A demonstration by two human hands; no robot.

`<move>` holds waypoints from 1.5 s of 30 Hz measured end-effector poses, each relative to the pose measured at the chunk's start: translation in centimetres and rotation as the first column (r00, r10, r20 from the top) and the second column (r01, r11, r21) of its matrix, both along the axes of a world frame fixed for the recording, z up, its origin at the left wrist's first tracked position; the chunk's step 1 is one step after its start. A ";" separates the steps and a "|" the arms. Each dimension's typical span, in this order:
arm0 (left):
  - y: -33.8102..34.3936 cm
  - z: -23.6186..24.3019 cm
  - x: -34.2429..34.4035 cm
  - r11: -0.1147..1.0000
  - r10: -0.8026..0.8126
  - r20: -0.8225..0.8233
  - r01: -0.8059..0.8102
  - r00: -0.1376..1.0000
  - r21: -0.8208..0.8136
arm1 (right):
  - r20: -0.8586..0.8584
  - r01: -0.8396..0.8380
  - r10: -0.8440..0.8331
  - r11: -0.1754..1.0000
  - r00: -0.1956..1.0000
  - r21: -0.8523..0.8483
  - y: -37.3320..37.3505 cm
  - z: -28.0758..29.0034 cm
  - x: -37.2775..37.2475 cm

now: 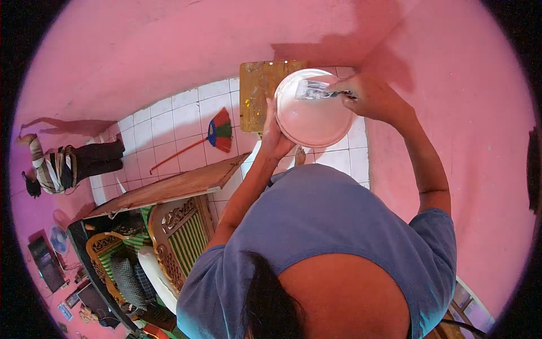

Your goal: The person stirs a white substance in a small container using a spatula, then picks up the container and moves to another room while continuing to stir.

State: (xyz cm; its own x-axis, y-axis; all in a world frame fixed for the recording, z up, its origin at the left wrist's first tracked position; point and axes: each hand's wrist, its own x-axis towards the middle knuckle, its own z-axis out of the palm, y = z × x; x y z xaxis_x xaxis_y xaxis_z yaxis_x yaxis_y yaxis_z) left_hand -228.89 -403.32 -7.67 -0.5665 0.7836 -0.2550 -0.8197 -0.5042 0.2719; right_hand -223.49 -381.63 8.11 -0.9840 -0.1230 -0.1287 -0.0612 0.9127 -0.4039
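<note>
Head view: from where I stand in the room, the round tub (316, 125) sits directly ahead of the person, beside the wooden stool (261, 93) and overlapping its right edge in this view. The left hand (275, 137) grips the tub at its left side, thumb up along the rim; its other fingers are mostly hidden. The right hand (370, 100) is closed around the handle of a flat brush (311, 89). Governing relation: the brush's long axis runs roughly left to right across the far half of the tub's mouth — head pointing left, handle toward the right hand, which is the nearer of the two. Whether the brush head touches the pale contents, I cannot tell. A broom (220, 131) lies on the tiled floor (189, 116), well apart to the left.
</note>
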 end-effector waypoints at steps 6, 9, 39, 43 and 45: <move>0.4 -0.3 -0.4 0.998 0.052 0.001 -0.052 0.999 0.041 | -0.139 -0.082 0.088 0.996 0.986 0.047 1.0 0.5 2.3; 0.5 0.3 -0.6 0.997 0.047 0.004 -0.047 0.999 0.066 | -0.103 0.088 -0.094 0.995 0.990 -0.055 1.2 0.2 2.4; -0.1 1.2 -0.2 0.983 0.181 -0.012 -0.181 0.983 0.025 | -0.155 0.283 -0.291 0.956 0.944 -0.073 -5.0 -5.1 6.3; -0.2 1.7 0.4 0.986 0.159 -0.010 -0.158 0.987 0.046 | -0.075 0.289 -0.287 0.957 0.955 0.017 -5.5 -5.6 7.5; -0.3 1.6 0.8 0.985 0.173 -0.010 -0.172 0.985 0.020 | -0.095 0.270 -0.269 0.963 0.959 0.005 -5.1 -5.8 7.5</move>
State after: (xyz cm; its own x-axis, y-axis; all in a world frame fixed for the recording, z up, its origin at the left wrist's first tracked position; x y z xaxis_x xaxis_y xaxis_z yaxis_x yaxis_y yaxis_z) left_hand -228.09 -403.64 -6.10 -0.6965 0.6785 -0.2334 -0.7168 -0.6430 0.2697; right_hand -215.95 -386.72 2.26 -0.9881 0.1498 -0.0351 0.1515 0.9075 -0.3918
